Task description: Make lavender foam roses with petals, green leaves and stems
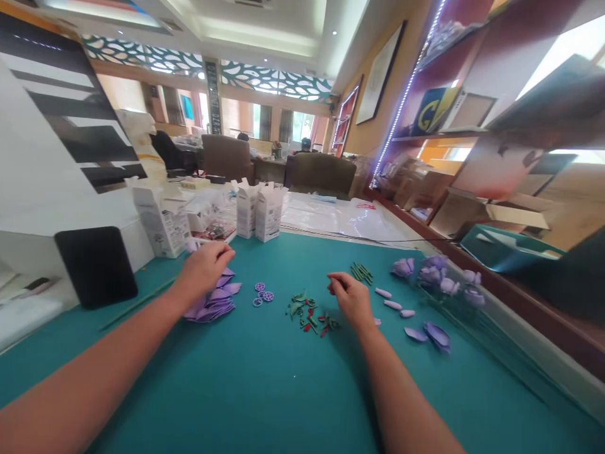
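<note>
My left hand [204, 270] is closed, its thumb and fingertips together, over a pile of purple foam-like petals [212, 308]. Whatever it may hold is hidden. My right hand [353, 300] hovers beside small green and red pieces [323, 324], with leaf-like parts [297, 305] among them. Its fingers are curled in a pinch, and I cannot make out anything in them. Between the hands lie several purple spoked discs [268, 296]. Short green sticks [362, 273] and pale purple buds [392, 304] lie past my right hand, and two cupped purple petals [437, 337] are farther right.
Finished-looking purple flowers [432, 273] on long green stems lie at the right of the green mat [227, 391]. A black tablet-like panel [97, 268] leans at the left. White cartons [269, 214] stand at the back. One long green stem [137, 304] lies under my left forearm.
</note>
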`<action>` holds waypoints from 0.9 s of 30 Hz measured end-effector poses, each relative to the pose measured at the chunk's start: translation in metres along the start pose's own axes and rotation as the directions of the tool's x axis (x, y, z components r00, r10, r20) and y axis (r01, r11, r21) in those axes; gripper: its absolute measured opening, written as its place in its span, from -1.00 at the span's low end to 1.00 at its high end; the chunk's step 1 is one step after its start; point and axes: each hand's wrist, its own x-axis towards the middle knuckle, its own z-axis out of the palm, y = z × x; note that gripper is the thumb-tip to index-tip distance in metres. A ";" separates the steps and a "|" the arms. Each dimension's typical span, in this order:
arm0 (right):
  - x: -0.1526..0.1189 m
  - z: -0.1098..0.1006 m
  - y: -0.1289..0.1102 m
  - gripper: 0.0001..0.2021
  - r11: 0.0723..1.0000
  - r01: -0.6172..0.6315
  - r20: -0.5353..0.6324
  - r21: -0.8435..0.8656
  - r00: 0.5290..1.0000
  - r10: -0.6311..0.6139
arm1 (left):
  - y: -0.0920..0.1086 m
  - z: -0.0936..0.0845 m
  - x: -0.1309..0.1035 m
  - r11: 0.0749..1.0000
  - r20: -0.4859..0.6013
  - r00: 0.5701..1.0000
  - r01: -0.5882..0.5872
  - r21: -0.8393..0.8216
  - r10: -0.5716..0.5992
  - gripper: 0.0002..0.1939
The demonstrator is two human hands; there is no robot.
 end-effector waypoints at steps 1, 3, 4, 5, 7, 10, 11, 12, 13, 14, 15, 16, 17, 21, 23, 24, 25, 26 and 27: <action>0.000 0.000 0.000 -0.71 1.000 0.003 -0.006 -0.003 1.000 -0.003 | 0.016 0.000 -0.006 0.999 0.033 0.999 -0.028 -0.039 0.029 -0.68; 0.000 -0.001 -0.001 -0.71 1.000 0.008 -0.017 -0.008 1.000 -0.008 | 0.045 0.003 -0.020 0.990 0.080 0.990 -0.111 -0.092 0.118 -0.63; 0.000 -0.001 0.000 -0.72 1.000 0.009 -0.022 -0.010 1.000 -0.009 | 0.057 0.007 -0.028 0.984 0.106 0.983 -0.136 -0.116 0.148 -0.60; 0.001 -0.001 0.000 -0.72 1.000 0.009 -0.028 -0.012 1.000 -0.009 | 0.066 0.012 -0.035 0.978 0.147 0.974 -0.154 -0.138 0.174 -0.57; 0.001 -0.001 0.000 -0.72 1.000 0.005 -0.038 -0.016 0.999 -0.006 | 0.078 0.024 -0.048 0.965 0.228 0.945 -0.197 -0.174 0.234 -0.53; 0.001 0.001 0.001 -0.71 1.000 0.001 -0.042 -0.018 0.999 -0.002 | 0.081 0.046 -0.062 0.953 0.290 0.911 -0.255 -0.161 0.293 -0.52; 0.001 0.001 0.001 -0.71 1.000 0.000 -0.041 -0.015 0.999 -0.001 | 0.079 0.052 -0.065 0.949 0.299 0.902 -0.274 -0.157 0.310 -0.53; 0.000 0.001 0.002 -0.71 1.000 -0.001 -0.039 -0.008 0.999 0.000 | 0.078 0.057 -0.067 0.940 0.303 0.891 -0.302 -0.160 0.338 -0.54; -0.001 0.001 0.002 -0.71 1.000 -0.003 -0.036 0.001 0.999 0.003 | 0.076 0.061 -0.069 0.931 0.301 0.882 -0.327 -0.162 0.362 -0.54; -0.001 0.001 0.003 -0.70 1.000 -0.008 -0.033 0.013 0.999 0.008 | 0.074 0.064 -0.071 0.924 0.297 0.876 -0.347 -0.162 0.381 -0.55; -0.002 0.001 0.004 -0.68 1.000 -0.011 -0.025 0.027 1.000 0.012 | 0.073 0.066 -0.073 0.917 0.298 0.867 -0.367 -0.160 0.399 -0.56; -0.002 0.000 0.005 -0.68 0.999 -0.017 -0.018 0.035 1.000 0.017 | 0.072 0.067 -0.074 0.913 0.310 0.859 -0.375 -0.163 0.408 -0.56; -0.002 0.000 0.008 -0.67 1.000 -0.026 -0.002 0.012 1.000 0.026 | 0.072 0.068 -0.075 0.910 0.329 0.849 -0.378 -0.171 0.414 -0.57; -0.001 0.001 0.016 -0.65 0.998 -0.054 0.049 -0.029 0.997 0.055 | 0.071 0.068 -0.076 0.897 0.368 0.827 -0.333 -0.290 0.425 -0.67; -0.002 0.001 0.018 -0.65 0.996 -0.062 0.042 -0.057 0.997 0.065 | 0.069 0.065 -0.073 0.890 0.331 0.856 -0.271 -0.368 0.397 -0.72; -0.002 0.001 0.017 -0.65 0.995 -0.071 0.039 -0.071 0.996 0.074 | 0.067 0.064 -0.071 0.891 0.303 0.881 -0.233 -0.390 0.363 -0.72; -0.003 0.002 0.017 -0.65 0.993 -0.079 0.036 -0.084 0.996 0.083 | 0.064 0.062 -0.067 0.895 0.266 0.909 -0.198 -0.399 0.320 -0.71; -0.004 0.002 0.016 -0.65 0.992 -0.086 0.032 -0.096 0.995 0.090 | 0.059 0.060 -0.062 0.906 0.226 0.937 -0.164 -0.391 0.267 -0.70; -0.004 0.003 0.015 -0.65 0.990 -0.091 0.028 -0.108 0.995 0.094 | 0.054 0.058 -0.057 0.916 0.176 0.959 -0.142 -0.375 0.220 -0.69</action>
